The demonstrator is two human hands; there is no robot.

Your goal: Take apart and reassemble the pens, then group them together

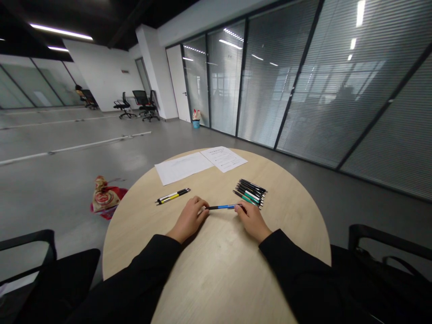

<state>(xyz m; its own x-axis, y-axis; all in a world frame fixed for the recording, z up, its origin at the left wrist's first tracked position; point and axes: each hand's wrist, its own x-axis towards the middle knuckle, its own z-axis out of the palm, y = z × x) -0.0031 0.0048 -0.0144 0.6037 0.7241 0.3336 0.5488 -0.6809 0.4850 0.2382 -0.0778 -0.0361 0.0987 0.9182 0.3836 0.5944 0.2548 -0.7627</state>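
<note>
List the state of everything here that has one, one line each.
Blue pen, held between both hands
Left hand, closed on its black end
Right hand, closed on its blue end
Black pens, lying bunched together
Yellow-and-black pens, lying side by side
Paper sheets, lying flat
White door, shut

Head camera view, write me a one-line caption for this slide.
The left hand and right hand hold a blue pen at a round wooden table, beside a stack of pens.
</note>
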